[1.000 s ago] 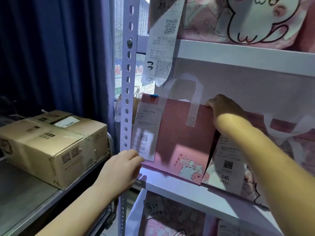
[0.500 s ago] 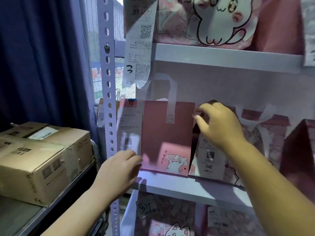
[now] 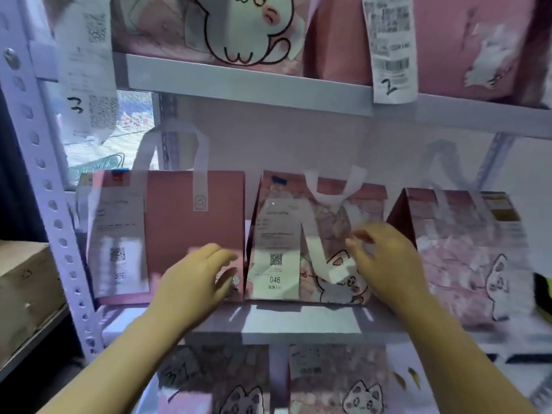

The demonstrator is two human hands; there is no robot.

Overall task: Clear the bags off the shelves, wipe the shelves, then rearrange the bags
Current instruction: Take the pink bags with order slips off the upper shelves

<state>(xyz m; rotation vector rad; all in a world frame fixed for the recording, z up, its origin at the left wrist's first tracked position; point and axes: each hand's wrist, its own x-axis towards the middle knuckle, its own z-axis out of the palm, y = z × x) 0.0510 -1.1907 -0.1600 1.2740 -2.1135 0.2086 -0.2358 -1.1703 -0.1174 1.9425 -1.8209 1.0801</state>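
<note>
Three pink bags stand in a row on the middle shelf (image 3: 298, 322). The left bag (image 3: 191, 222) is plain pink with a white handle and a receipt marked 066. The middle bag (image 3: 325, 231) has a cat print and a receipt marked 046. The right bag (image 3: 469, 249) also shows a cat. My left hand (image 3: 194, 282) is in front of the left bag's lower right corner, fingers spread, holding nothing. My right hand (image 3: 385, 261) hovers open in front of the middle bag's right side, blurred by motion. I cannot tell whether either hand touches a bag.
More pink cat bags fill the upper shelf (image 3: 245, 85) and the lower shelf (image 3: 245, 395). Long receipts (image 3: 388, 46) hang from the upper bags. A perforated white upright (image 3: 50, 189) stands at left, with a cardboard box (image 3: 27, 285) beyond it.
The view has shifted right and closer to the shelf. My right hand left the top of the left bag and dropped in front of the middle bag. My left hand moved right.
</note>
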